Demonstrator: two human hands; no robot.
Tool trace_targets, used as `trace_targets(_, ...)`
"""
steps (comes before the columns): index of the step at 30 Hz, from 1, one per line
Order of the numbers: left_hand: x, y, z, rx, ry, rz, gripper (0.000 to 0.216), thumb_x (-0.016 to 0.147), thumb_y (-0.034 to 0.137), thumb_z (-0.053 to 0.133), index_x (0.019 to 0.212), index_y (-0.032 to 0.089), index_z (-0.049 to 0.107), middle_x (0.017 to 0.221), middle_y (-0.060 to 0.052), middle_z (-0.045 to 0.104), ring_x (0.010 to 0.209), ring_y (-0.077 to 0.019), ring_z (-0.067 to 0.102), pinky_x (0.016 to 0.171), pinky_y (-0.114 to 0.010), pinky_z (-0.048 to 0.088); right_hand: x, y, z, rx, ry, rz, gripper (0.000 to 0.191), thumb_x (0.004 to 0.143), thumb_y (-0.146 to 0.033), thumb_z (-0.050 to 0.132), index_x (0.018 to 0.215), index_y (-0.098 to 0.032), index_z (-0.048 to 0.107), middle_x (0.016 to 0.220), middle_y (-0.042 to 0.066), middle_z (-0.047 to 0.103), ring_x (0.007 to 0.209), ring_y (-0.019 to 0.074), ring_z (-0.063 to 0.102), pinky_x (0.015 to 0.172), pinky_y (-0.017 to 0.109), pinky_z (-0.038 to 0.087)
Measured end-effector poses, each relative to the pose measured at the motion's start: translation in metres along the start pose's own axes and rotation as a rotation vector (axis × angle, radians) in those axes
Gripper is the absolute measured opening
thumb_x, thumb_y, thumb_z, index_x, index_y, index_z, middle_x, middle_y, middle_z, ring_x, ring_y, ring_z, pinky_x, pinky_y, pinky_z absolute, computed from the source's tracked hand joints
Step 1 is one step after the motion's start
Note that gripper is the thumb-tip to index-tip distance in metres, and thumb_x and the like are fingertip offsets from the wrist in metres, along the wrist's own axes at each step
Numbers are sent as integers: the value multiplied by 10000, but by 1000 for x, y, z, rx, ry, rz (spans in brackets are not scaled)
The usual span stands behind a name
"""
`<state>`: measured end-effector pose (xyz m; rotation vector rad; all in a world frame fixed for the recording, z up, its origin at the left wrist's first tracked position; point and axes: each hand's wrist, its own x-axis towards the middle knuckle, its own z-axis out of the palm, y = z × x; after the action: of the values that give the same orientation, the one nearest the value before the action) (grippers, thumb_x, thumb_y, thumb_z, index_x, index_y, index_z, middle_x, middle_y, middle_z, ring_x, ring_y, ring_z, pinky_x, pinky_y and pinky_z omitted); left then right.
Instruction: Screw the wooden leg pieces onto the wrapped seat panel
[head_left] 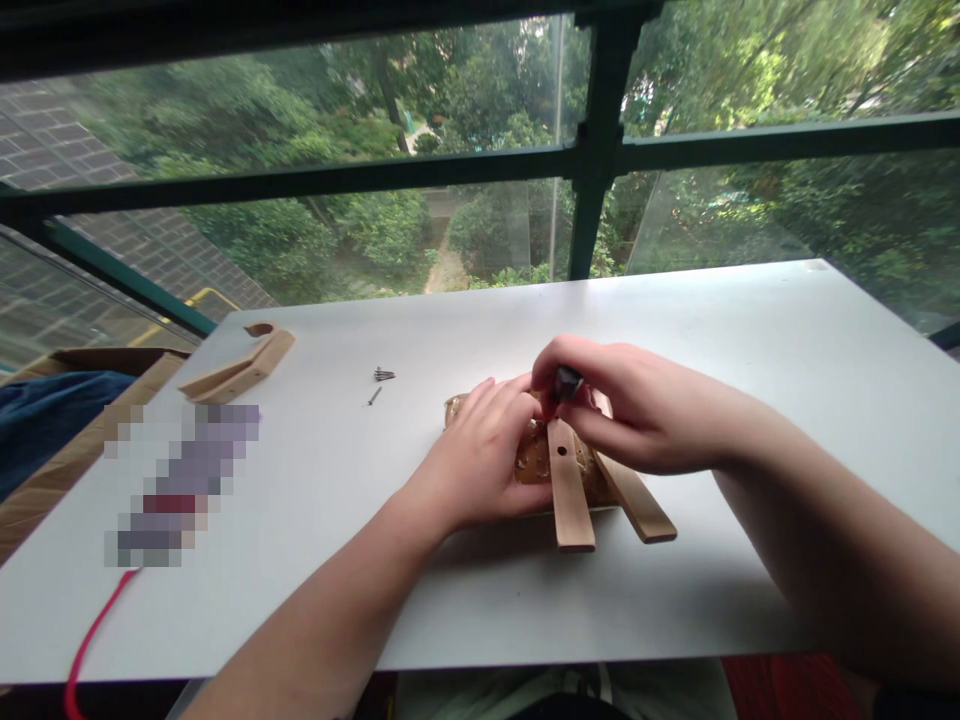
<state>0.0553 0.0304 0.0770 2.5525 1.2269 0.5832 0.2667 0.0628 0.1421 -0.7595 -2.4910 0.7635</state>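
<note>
My right hand (622, 400) is closed round the dark handle of a screwdriver (568, 382), which shows some red lower down. Its tip is hidden by my fingers. My left hand (487, 440) presses on a brown, glossy board (534, 462), fingers over the far side and thumb along the near side. Across the board lies a flat wooden slat (574, 500) with a dark round hole. A second wooden slat (641, 505) sticks out at an angle to its right. Both slats reach past the board's near edge.
Several screws (384, 375) lie in a small group on the white table (315, 560), with a single screw (374, 396) nearby. A shaped wooden piece (244, 370) lies at the far left. A blurred-out object with a red strap (94, 640) is at the left edge. Windows stand behind.
</note>
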Motion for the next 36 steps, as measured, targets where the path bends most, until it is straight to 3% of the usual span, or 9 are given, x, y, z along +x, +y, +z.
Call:
trace_targets(6, 0, -1, 0, 11, -9, 5, 483, 746, 487, 692, 1122, 232, 529, 1424, -123, 491, 1308, -346, 468, 1137, -574, 309, -4, 0, -11, -64, -23, 56, 179, 910, -156, 482, 1057, -196, 577, 931, 33, 680, 763, 143, 589, 682, 273, 435)
trace_targets(13, -2, -2, 1, 7, -7, -6, 510, 754, 495, 691, 1157, 238, 512, 1530, -116, 403, 1369, -335, 430, 1193, -570, 239, -4, 3, -12, -196, 41, 43, 146, 864, -331, 627, 893, -204, 560, 662, -39, 594, 557, 95, 479, 544, 240, 353)
trace_targets(19, 0, -1, 1, 5, 1, -1, 520, 743, 489, 694, 1159, 224, 528, 1449, -129, 473, 1320, -352, 463, 1138, -573, 322, 2, 5, -2, -156, 92, -32, 77, 875, -238, 591, 936, -194, 575, 824, -12, 623, 686, 103, 496, 619, 242, 380)
trace_targets(24, 0, -1, 1, -7, 7, -3, 501, 748, 484, 691, 1146, 223, 534, 1386, -127, 517, 1279, -351, 485, 1096, -564, 358, 5, 6, 6, -135, 144, -47, 41, 858, -210, 606, 882, -180, 594, 802, -3, 592, 682, 104, 497, 618, 243, 392)
trace_targets(28, 0, -1, 1, -20, 16, -5, 495, 743, 473, 705, 1142, 233, 535, 1398, -118, 512, 1283, -344, 482, 1108, -562, 340, 5, 11, 11, -11, 209, -65, 222, 872, -153, 574, 1089, -192, 548, 873, -1, 653, 710, 101, 553, 645, 230, 426)
trace_targets(32, 0, -1, 0, -30, 4, 5, 509, 745, 476, 700, 1160, 233, 533, 1383, -118, 525, 1281, -342, 484, 1115, -563, 332, 3, 10, 6, 17, 109, -106, 194, 869, -130, 536, 1054, -188, 550, 840, -4, 640, 703, 108, 542, 633, 238, 420)
trace_targets(36, 0, -1, 1, -19, 1, -1, 502, 748, 491, 695, 1144, 232, 526, 1443, -122, 486, 1311, -342, 472, 1142, -572, 304, -3, 5, -5, 20, 41, -49, 304, 837, -66, 473, 1109, -185, 540, 960, 32, 665, 804, 141, 584, 710, 268, 457)
